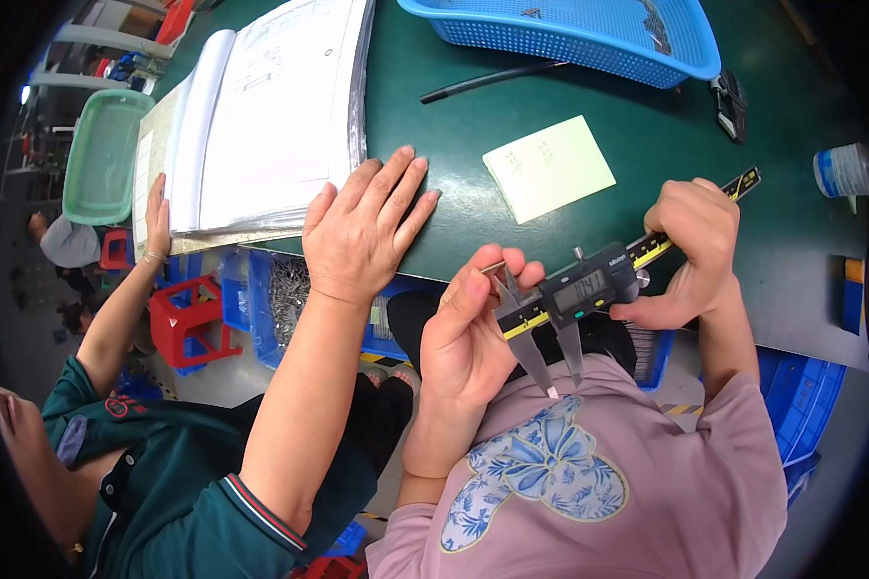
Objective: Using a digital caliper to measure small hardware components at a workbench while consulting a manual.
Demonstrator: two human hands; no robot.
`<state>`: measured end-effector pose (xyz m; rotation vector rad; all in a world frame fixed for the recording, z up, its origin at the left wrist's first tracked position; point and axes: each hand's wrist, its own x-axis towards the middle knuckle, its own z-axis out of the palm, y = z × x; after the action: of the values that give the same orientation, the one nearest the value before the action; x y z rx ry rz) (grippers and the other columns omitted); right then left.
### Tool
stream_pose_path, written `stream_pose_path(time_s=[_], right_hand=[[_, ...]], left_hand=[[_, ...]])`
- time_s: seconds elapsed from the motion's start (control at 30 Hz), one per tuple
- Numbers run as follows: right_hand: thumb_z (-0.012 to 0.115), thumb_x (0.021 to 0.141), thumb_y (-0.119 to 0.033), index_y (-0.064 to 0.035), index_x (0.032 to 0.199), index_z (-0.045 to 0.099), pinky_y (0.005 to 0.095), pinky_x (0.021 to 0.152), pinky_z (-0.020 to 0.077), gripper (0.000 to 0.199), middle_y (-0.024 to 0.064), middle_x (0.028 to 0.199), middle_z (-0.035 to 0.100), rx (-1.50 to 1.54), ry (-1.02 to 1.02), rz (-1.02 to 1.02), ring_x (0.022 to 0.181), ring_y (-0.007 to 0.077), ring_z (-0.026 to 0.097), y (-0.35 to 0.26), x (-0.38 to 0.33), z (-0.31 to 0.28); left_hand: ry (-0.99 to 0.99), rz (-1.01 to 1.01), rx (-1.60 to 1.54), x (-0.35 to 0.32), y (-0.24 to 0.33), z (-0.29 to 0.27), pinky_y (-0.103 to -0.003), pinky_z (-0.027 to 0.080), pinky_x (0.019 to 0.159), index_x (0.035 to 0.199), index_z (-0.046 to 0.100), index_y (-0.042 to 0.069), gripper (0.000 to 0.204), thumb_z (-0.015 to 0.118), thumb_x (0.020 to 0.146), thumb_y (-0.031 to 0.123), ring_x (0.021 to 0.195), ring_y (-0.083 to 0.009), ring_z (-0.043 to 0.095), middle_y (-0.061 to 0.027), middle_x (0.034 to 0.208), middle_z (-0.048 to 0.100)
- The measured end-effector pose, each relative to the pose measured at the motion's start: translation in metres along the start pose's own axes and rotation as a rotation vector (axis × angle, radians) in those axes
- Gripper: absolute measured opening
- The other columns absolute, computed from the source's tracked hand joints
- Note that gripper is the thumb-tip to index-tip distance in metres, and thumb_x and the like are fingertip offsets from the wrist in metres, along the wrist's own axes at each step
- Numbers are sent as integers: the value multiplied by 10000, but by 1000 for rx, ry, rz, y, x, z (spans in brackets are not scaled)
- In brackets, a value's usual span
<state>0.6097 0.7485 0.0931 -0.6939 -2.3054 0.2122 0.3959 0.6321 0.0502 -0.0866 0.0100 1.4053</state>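
Note:
My right hand point(697, 246) grips a digital caliper point(594, 287) by its beam, the thumb beneath the display housing. The caliper lies slantwise in front of my chest; its long lower jaws stand slightly apart. My left hand point(478, 328), palm up, is closed around the caliper's jaw end. Its thumb and fingertips pinch a small thin metal piece point(493, 267) against the short upper jaws; the fingers partly hide its shape. Beyond the hands, a pad of pale yellow notes point(548, 169) with handwriting lies on the green table point(454, 125).
At the left, a co-worker's hand point(367, 222) rests on the table beside an open binder point(280, 125). Beyond the notes are a black pen point(492, 81) and a blue basket point(570, 43) holding small parts. A clear jar point(844, 171) stands right; blue bins point(811, 405) sit below.

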Motion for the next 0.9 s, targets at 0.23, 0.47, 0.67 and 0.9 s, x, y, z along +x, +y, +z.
stream_pose_path(time_s=[0.23, 0.47, 0.67, 0.9], right_hand=[[827, 468, -465, -88, 614, 458, 331, 473, 265, 547, 36, 549, 386, 18, -3, 3, 454, 219, 395, 0, -2, -1], [828, 464, -453, -86, 624, 466, 333, 476, 263, 540, 36, 554, 392, 33, -6, 10, 458, 221, 400, -1, -2, 0], [826, 464, -436, -85, 626, 467, 333, 474, 263, 527, 36, 556, 397, 36, -14, 10, 458, 220, 402, -2, 0, -1], [839, 459, -489, -91, 609, 454, 329, 460, 264, 573, 30, 540, 379, 16, 10, 12, 443, 216, 399, -2, 1, 0]], left_hand=[[-33, 0, 18, 2, -2, -3, -486, 448, 1041, 1231, 587, 15, 275, 508, 983, 105, 1213, -313, 545, -162, 1220, 600], [-23, -7, -21, 2, 0, 0, -498, 453, 1032, 1219, 585, -5, 275, 522, 965, 80, 1204, -329, 546, -174, 1210, 600], [-24, -16, -18, 2, 2, 0, -501, 456, 1026, 1214, 588, -8, 276, 534, 957, 77, 1190, -327, 551, -179, 1205, 601], [-15, -9, 32, 3, 5, -3, -498, 460, 1022, 1214, 591, -4, 276, 540, 956, 79, 1190, -326, 550, -177, 1202, 601]])
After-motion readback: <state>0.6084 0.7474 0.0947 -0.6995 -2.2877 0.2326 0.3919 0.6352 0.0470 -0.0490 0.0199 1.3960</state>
